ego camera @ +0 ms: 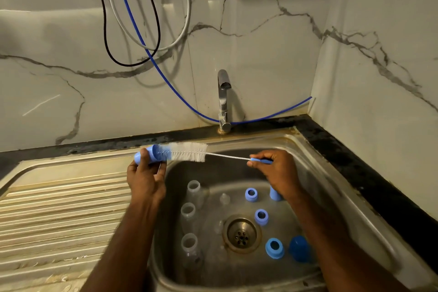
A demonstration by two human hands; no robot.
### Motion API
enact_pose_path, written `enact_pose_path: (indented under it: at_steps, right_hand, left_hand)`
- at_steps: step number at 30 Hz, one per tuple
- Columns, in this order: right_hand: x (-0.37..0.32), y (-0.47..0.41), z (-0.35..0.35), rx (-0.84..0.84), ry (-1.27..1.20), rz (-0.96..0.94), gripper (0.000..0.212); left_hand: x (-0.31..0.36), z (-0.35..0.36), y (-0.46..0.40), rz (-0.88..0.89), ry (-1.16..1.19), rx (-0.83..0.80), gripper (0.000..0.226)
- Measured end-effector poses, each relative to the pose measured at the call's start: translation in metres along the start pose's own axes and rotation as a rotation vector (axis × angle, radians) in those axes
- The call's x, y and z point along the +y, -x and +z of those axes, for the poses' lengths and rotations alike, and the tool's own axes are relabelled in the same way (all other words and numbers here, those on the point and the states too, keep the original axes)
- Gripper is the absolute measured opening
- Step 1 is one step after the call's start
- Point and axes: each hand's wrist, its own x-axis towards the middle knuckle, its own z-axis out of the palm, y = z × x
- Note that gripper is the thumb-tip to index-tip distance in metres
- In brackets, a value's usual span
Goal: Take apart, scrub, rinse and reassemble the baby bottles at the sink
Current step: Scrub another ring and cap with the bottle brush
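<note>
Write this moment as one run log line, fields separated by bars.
step: scrubbing | left hand: holds blue cap | right hand: holds bottle brush | brush tip: inside cap | sink: other parts wait

So the sink basin [315, 197] is sitting right of the draining board [59, 208], with the tap [224, 99] standing behind its back rim. Three bottles [188, 213] are lining up along the basin's left wall, three rings [261, 216] are lying right of the drain [241, 234], and a cap [299, 248] is sitting near the front right corner (just beside the nearest ring). Above the basin's back left corner, the brush [189, 152] is poking into another cap [150, 154].
</note>
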Motion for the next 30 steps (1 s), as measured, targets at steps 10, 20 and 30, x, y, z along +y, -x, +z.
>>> enact_pose_path:
  at_steps: [10,20,30]
  right_hand:
    - [0.007,-0.004,-0.001,0.017,0.067,-0.035,0.015]
    - [0.009,-0.001,-0.002,0.045,0.127,-0.122,0.018]
    - [0.016,-0.004,-0.005,0.002,0.077,-0.067,0.013]
  left_hand:
    - [0.002,0.004,0.005,0.008,0.039,0.041,0.037]
    - [0.007,0.000,0.002,-0.125,0.104,-0.072,0.034]
    - [0.018,-0.005,-0.001,-0.046,0.212,-0.175,0.044]
